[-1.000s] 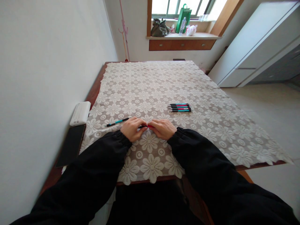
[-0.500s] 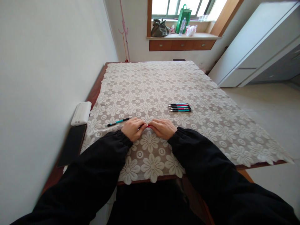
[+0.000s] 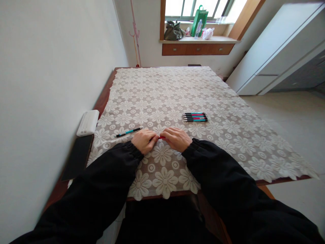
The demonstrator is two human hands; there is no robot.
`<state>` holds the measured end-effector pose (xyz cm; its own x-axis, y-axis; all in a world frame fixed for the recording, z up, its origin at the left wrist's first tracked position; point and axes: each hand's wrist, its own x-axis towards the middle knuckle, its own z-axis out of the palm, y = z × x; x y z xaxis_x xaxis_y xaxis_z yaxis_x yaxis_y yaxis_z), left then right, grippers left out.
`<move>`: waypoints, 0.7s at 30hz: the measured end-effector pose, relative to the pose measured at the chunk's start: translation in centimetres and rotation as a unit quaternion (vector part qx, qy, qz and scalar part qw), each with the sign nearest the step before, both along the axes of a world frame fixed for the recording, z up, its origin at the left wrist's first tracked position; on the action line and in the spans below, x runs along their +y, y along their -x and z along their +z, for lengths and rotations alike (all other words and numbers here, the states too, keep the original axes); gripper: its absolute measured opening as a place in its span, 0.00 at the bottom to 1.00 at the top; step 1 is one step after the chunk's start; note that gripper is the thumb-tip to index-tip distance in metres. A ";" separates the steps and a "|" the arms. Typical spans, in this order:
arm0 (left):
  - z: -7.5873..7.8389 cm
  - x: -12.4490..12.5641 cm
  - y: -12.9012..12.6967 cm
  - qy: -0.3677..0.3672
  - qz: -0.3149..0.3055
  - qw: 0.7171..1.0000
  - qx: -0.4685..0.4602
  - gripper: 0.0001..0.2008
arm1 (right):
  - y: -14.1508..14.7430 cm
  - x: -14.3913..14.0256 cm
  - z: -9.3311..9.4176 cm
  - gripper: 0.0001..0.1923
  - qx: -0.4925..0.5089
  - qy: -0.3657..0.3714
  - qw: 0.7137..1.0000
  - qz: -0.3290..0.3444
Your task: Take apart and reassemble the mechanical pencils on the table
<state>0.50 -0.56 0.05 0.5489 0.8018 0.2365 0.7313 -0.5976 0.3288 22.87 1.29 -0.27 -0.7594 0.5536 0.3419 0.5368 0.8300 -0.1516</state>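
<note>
My left hand (image 3: 144, 139) and my right hand (image 3: 177, 139) meet over the lace tablecloth (image 3: 162, 88), both pinching a black and red pen (image 3: 160, 137) between their fingertips. Only a short red stretch of the pen shows between the hands. A black and teal pen (image 3: 128, 131) lies on the cloth just left of my left hand. A neat row of several black pens (image 3: 195, 116) with teal and pink bands lies beyond my right hand.
A white box (image 3: 87, 122) and a black phone (image 3: 77, 156) lie on the bare wooden table edge by the left wall. The window sill holds bags (image 3: 174, 31). A white cabinet (image 3: 279, 51) stands at the right.
The hands drew together over the pen half a second ago, then parted slightly, so a bit more of the red part shows now. Nothing else moved.
</note>
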 end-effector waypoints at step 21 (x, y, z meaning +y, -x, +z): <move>-0.2 0.0 0.0 0.007 0.038 0.999 -0.035 0.16 | -0.3 0.2 0.4 0.06 0.018 -0.007 0.999 -0.034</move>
<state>0.50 -0.55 -0.13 0.4686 0.8439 0.2614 0.7492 -0.5364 0.3887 23.18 1.49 0.11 -0.7070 0.5992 0.3756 0.5870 0.7934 -0.1609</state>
